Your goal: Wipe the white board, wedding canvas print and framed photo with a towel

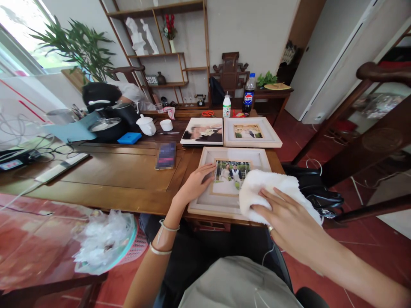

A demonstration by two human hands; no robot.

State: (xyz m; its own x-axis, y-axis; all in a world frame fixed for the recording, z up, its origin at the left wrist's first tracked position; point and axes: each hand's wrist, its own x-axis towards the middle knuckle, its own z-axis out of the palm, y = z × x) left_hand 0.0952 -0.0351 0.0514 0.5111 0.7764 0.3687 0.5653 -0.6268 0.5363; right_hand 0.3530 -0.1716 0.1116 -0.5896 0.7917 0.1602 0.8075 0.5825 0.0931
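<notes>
A pale picture frame (201,201) with a photo of a couple outdoors lies flat at the table's near edge. My left hand (196,185) rests on its left side, fingers stretched out across the border toward the photo. On the lower right part of the frame lies a fluffy white cloth (289,184), gripped in my right hand (281,209) and hiding that corner. Just behind are a second pale frame (272,139) with a smaller photo and, left of it, a picture panel (189,139) on top of something dark.
A phone (165,155) lies left of the frame. Farther back stand a white teapot (147,125), a white cup (166,125), a white bottle (226,107) and a cola bottle (248,94), near orange scissors (207,114). A bagged wastebasket (135,246) sits on the floor at left.
</notes>
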